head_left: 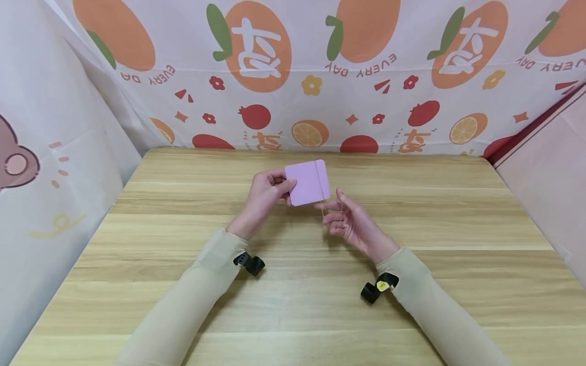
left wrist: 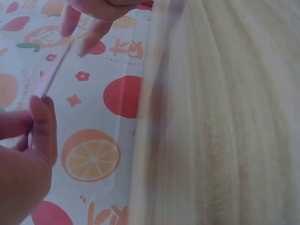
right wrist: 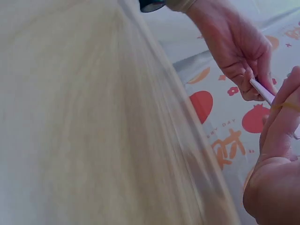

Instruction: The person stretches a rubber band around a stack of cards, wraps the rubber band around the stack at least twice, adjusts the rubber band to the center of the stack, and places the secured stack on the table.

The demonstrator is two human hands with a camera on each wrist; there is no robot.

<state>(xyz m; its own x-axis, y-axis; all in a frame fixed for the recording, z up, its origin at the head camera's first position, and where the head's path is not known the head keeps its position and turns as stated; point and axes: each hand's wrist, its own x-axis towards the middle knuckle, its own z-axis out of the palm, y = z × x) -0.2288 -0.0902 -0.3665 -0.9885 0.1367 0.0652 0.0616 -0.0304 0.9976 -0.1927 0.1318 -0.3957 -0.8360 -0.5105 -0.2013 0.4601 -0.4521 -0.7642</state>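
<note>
A thin purple square card [head_left: 303, 184] with rounded corners is held up over the table. My left hand [head_left: 270, 190] pinches its left edge, thumb on the near face. A thin dark line runs down the card near its right side. Just below the card's lower right corner is my right hand [head_left: 354, 221], thumb and fingers spread apart. A thin yellowish rubber band [head_left: 342, 204] is looped over the right fingers and stretched between them. In the left wrist view the card [left wrist: 54, 72] shows edge-on. The band [right wrist: 286, 106] crosses a right finger in the right wrist view.
Beneath the hands spreads a light wood-grain table [head_left: 293, 305]. A fruit-print cloth [head_left: 174, 101] hangs behind its far edge, with pale panels at left and right. Black wrist cameras [head_left: 251, 264] are strapped over both beige sleeves [head_left: 183, 300].
</note>
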